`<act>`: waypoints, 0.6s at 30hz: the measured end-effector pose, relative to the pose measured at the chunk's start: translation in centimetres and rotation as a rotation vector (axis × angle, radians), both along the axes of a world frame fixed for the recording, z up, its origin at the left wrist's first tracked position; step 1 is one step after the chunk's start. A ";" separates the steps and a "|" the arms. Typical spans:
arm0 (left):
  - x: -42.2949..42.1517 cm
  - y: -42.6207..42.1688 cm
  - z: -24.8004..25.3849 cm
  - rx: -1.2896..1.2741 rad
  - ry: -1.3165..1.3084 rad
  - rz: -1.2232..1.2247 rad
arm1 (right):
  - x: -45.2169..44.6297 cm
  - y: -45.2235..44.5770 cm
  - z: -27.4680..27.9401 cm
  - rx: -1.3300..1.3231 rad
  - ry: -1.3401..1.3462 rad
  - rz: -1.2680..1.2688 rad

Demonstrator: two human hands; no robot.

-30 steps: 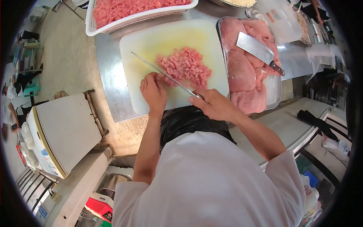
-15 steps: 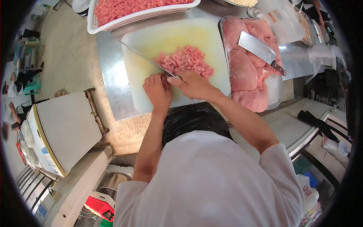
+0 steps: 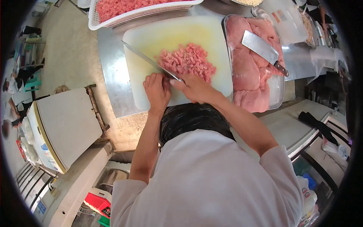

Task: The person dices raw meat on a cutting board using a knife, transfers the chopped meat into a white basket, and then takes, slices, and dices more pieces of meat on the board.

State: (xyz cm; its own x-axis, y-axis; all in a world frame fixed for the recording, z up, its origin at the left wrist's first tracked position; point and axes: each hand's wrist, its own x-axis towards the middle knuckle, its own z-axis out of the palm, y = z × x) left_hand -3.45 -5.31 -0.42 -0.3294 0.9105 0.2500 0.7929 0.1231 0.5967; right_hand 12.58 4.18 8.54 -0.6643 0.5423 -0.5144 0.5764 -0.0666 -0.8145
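Note:
My right hand (image 3: 196, 87) is closed round the handle of a long knife (image 3: 141, 55), whose blade points to the upper left across the white cutting board (image 3: 174, 28). Against the near side of the blade, my left hand (image 3: 156, 89) rests on the board with its fingers curled; what lies under them is mostly hidden. Diced pink meat (image 3: 191, 62) is heaped just beyond the blade and my right hand. A cleaver (image 3: 261, 47) lies on large pieces of raw meat (image 3: 244, 70) in a tray to the right of the board.
Beyond the board stands a white basket (image 3: 147, 12) full of diced meat. A bowl (image 3: 245, 3) of pale bits and a clear plastic container (image 3: 285, 20) are at the back right. The metal table (image 3: 115, 75) has its edge at the left.
My right hand and the knife have moved left and away from my body, closer to my left hand. My left hand has shifted slightly right. The view has shifted a little.

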 end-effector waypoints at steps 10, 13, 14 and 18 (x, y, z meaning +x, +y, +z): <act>-0.6 -1.4 1.3 -0.088 -0.094 -0.060 | 3.0 -2.1 0.8 -0.047 -0.003 -0.011; -0.4 -1.2 1.2 -0.087 -0.043 -0.077 | 1.2 -2.6 -1.6 0.125 0.093 -0.029; -0.5 -1.1 1.2 -0.087 -0.037 -0.074 | 0.1 -1.4 -0.8 0.053 0.021 -0.005; -1.3 0.0 1.0 -0.116 -0.170 -0.002 | 0.1 0.0 2.1 -0.139 0.012 -0.070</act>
